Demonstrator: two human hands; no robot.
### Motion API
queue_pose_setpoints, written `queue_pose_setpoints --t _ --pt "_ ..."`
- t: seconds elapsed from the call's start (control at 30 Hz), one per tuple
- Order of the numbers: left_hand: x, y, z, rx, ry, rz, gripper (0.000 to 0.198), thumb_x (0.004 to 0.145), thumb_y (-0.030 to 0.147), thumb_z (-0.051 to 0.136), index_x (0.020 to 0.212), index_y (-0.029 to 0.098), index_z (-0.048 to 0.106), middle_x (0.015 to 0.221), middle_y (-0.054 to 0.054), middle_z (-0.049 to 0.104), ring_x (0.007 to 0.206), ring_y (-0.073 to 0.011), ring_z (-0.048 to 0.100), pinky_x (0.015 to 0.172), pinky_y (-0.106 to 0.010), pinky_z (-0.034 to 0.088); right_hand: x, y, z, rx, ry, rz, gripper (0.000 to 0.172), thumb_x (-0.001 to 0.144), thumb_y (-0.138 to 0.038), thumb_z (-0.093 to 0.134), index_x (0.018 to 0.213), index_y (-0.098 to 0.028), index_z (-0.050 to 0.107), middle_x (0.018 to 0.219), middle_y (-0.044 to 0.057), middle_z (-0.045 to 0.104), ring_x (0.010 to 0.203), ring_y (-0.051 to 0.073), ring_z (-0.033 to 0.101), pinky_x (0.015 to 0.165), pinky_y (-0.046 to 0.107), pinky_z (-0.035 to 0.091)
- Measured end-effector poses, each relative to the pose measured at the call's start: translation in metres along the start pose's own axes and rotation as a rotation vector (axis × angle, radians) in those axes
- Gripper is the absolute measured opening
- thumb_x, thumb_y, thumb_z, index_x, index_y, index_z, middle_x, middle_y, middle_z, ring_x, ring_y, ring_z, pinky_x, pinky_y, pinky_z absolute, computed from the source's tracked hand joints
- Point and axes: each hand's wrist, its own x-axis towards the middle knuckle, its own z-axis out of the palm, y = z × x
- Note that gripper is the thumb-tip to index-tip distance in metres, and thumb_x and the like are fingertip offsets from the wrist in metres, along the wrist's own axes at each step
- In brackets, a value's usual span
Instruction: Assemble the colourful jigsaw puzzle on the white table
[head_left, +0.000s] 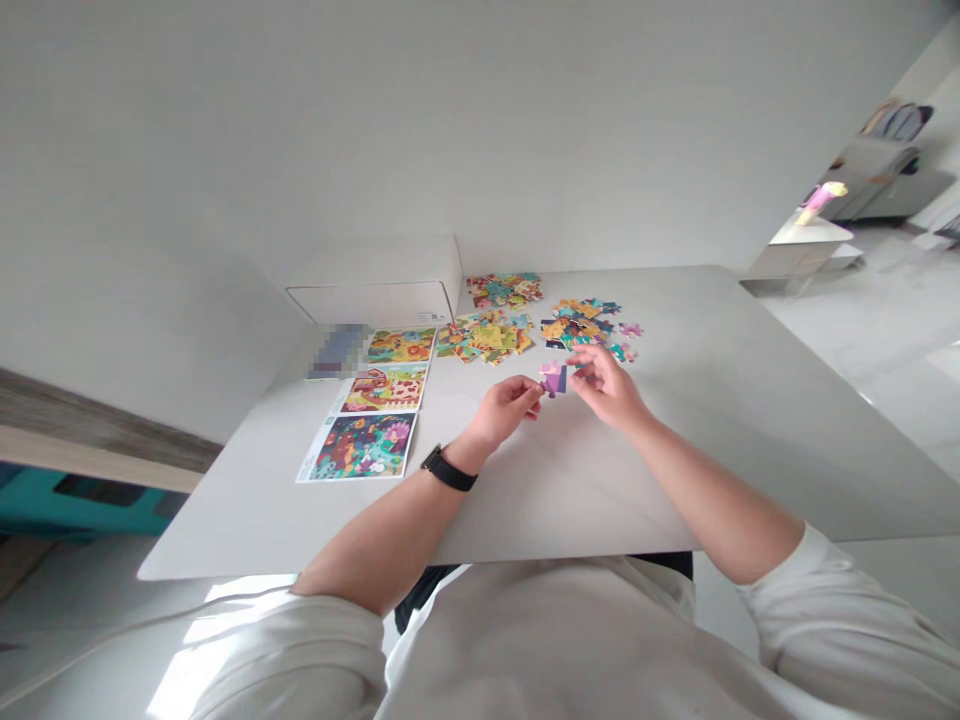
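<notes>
My left hand pinches a purple and pink puzzle piece with a dark blue right edge, held low over the table. Just right of that piece is my right hand, its thumb and fingers apart and curved, with nothing clearly visible between them. Beyond the hands lies a pile of orange, navy and teal puzzle pieces. A lone pink-purple piece rests at the right of this pile, and teal pieces lie near my right fingertips.
A yellow-green pile of pieces and a mixed-colour pile sit farther back. On the left, a sheet with three printed pictures lies beside a blurred-out rectangle. Behind them a white box stands against the wall.
</notes>
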Motion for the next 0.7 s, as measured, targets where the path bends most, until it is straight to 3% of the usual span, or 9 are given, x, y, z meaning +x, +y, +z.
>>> queue_pose_setpoints --t 0.1,0.27,0.47,0.57,0.7 --pt "0.0 0.001 0.0 -0.029 0.019 -0.021 0.053 0.081 0.066 0.084 0.088 0.016 0.068 0.069 0.0 0.067 0.062 -0.0106 0.063 0.064 -0.025 0.056 -0.002 -0.004 -0.003 -0.145 0.001 -0.194 0.049 0.095 -0.04 0.077 0.141 -0.03 0.062 0.138 0.012 0.069 0.111 0.028 0.073 0.08 0.039 0.067" --pt "0.0 0.0 0.002 -0.016 0.007 -0.03 0.053 0.081 0.066 0.084 0.088 0.017 0.068 0.07 0.0 0.067 0.063 -0.0112 0.063 0.065 -0.026 0.056 -0.004 -0.011 -0.007 -0.358 -0.083 -0.383 0.032 0.097 -0.023 0.071 0.128 -0.031 0.071 0.131 0.011 0.069 0.127 0.032 0.067 0.092 0.045 0.066" --pt "-0.002 0.003 0.005 0.005 -0.04 -0.021 0.054 0.084 0.069 0.08 0.091 0.017 0.067 0.074 -0.001 0.069 0.067 -0.0117 0.064 0.07 -0.026 0.054 -0.001 -0.011 -0.018 -0.412 -0.161 -0.335 0.032 0.095 -0.021 0.072 0.126 -0.03 0.073 0.129 0.008 0.069 0.1 0.023 0.073 0.089 0.038 0.065" --pt "-0.004 0.005 0.005 -0.01 -0.115 -0.022 0.056 0.088 0.072 0.074 0.097 0.017 0.067 0.081 -0.003 0.071 0.075 -0.0139 0.067 0.075 -0.028 0.056 0.006 -0.01 -0.042 -0.425 -0.183 -0.313 0.03 0.093 -0.021 0.073 0.122 -0.029 0.075 0.129 0.007 0.07 0.088 0.019 0.072 0.092 0.038 0.064" --pt "-0.005 0.002 0.002 0.098 -0.174 0.035 0.057 0.094 0.074 0.066 0.104 0.018 0.067 0.088 -0.006 0.073 0.081 -0.0168 0.069 0.08 -0.032 0.057 0.009 -0.004 -0.084 -0.415 -0.117 -0.25 0.029 0.092 -0.024 0.074 0.12 -0.029 0.078 0.129 0.007 0.07 0.074 0.015 0.068 0.089 0.038 0.063"
